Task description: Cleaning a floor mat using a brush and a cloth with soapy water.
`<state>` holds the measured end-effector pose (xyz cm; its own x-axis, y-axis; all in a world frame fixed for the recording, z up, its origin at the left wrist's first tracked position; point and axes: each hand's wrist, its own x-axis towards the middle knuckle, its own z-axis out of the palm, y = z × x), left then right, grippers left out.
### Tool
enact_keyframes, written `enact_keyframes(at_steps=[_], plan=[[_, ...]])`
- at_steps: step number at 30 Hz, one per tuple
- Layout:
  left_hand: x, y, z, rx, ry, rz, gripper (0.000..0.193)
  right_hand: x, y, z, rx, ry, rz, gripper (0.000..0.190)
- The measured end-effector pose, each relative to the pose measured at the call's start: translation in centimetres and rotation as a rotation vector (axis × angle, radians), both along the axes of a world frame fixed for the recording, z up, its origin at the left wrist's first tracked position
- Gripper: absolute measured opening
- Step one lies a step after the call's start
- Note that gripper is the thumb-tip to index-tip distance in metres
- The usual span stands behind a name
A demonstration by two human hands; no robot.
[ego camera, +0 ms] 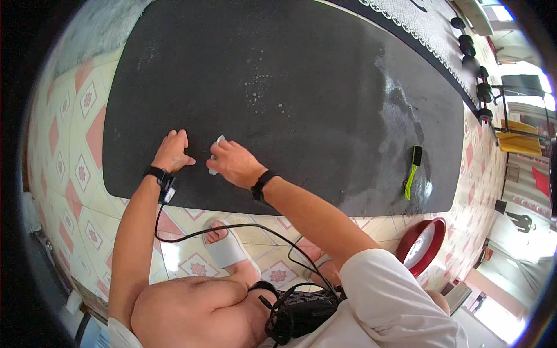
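Note:
A large black mat (304, 126) with rounded corners lies on the tiled floor before me. My left hand (173, 152) rests on its lower left part, thumb and fingers apart, holding nothing. Just to its right, my right hand (235, 162) grips a crumpled white wipe or cloth (221, 139) against the mat. Foam spots dot the upper middle of the mat, and wet streaks run down its right side. A lime-green brush (410, 180) with black bristles lies on that wet part, well to the right of both hands.
A red basin (440, 235) stands on the floor by the mat's lower right corner. Several dumbbells (484, 92) line the far right. A black cable (248, 225) hangs from my left wrist across my sandalled foot. A grey fluffy rug (100, 30) lies at the upper left.

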<state>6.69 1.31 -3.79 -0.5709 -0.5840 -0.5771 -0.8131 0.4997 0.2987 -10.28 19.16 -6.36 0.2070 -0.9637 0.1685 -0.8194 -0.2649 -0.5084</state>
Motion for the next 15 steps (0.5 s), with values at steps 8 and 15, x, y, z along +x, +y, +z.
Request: enact_keyframes(at_steps=[8,15], plan=[[-0.1,-0.1,0.8,0.017,0.028,0.021,0.049,-19.1,18.6,1.1,0.276,0.033,-0.241,0.025],[-2.1,0.6,0.4,-0.062,-0.035,0.002,0.051,-26.5,20.5,-3.2,0.359,0.424,-1.230,0.020]])
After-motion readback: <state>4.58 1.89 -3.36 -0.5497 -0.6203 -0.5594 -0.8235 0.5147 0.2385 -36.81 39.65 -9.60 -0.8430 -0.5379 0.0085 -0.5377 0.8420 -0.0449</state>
